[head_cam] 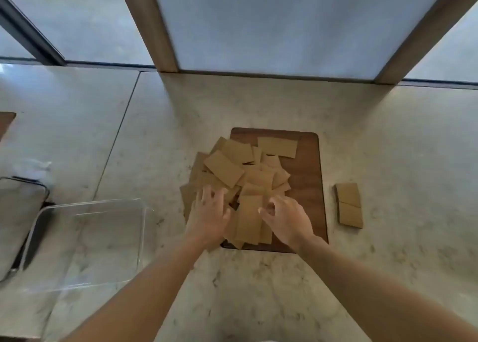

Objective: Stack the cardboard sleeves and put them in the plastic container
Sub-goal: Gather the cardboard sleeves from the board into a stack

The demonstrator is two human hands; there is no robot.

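A loose pile of several flat brown cardboard sleeves [243, 176] lies on a dark wooden board [307, 176] in the middle of the counter. My left hand [209, 212] rests on the pile's near left side with fingers spread over the sleeves. My right hand [284, 217] hovers over the near right of the pile, fingers loosely curled, its fingertips at the edge of a long sleeve [249, 220]. Whether it pinches that sleeve is unclear. A clear plastic container [88, 241] stands empty to the left. Two more sleeves [349, 204] lie on the counter to the right of the board.
The pale stone counter [258, 290] reaches to a frosted window with wooden posts [155, 26] at the back. A metal tray [18, 212] sits at the far left edge beside the container, with something white [31, 167] behind it.
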